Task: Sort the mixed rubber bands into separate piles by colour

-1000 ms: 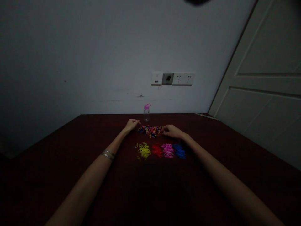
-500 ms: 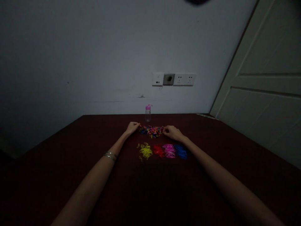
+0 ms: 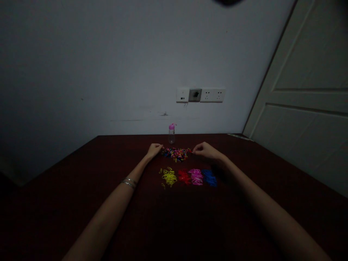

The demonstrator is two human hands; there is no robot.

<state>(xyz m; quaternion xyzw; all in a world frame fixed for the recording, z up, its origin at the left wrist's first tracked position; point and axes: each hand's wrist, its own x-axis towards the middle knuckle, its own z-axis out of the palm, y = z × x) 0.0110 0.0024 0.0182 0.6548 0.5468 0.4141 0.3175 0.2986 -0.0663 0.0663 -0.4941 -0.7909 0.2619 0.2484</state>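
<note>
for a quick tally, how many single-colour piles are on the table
4: yellow pile, red pile, pink pile, blue pile, left to right, nearer the camera than the mixed pile.

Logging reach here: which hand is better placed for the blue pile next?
Probably the right hand: it is nearer the blue pile, while the left hand is left of the mixed pile.

Arms (image 3: 113, 206) stretched forward — left hand (image 3: 155, 149) and right hand (image 3: 207, 150) apart, fingers curled inward.
</note>
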